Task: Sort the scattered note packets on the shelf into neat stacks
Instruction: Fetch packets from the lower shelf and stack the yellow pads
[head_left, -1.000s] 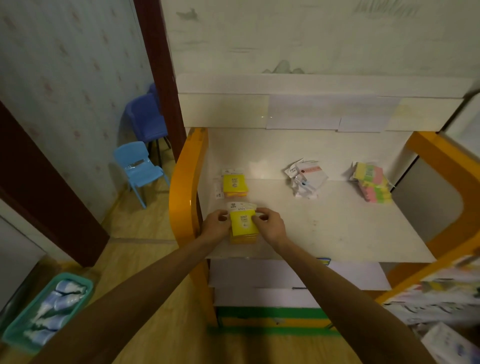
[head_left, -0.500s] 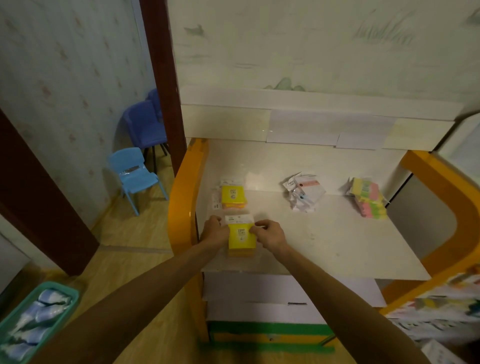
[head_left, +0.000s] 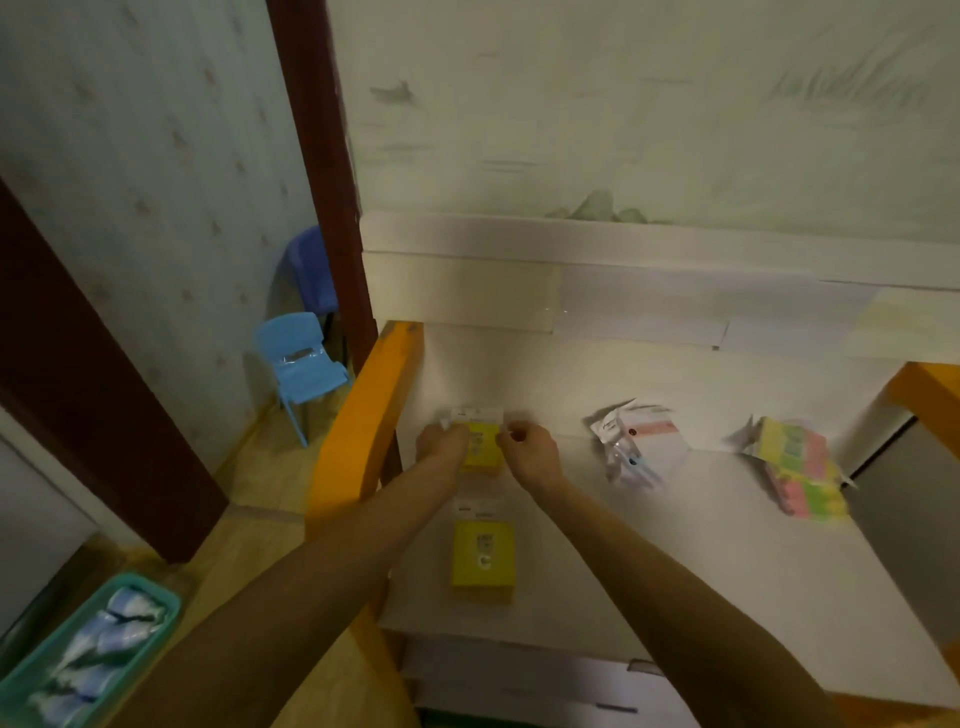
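Both hands, the left hand (head_left: 441, 442) and right hand (head_left: 529, 453), pinch the sides of the far yellow packet stack (head_left: 480, 446) on the shelf (head_left: 675, 561), behind a second yellow stack (head_left: 483, 562) lying free nearer the front edge.

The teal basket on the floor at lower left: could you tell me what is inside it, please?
The teal basket holds several pale blue-and-white soft packets, lying packed side by side. What they are is too blurred to tell, and anything beneath them is covered.
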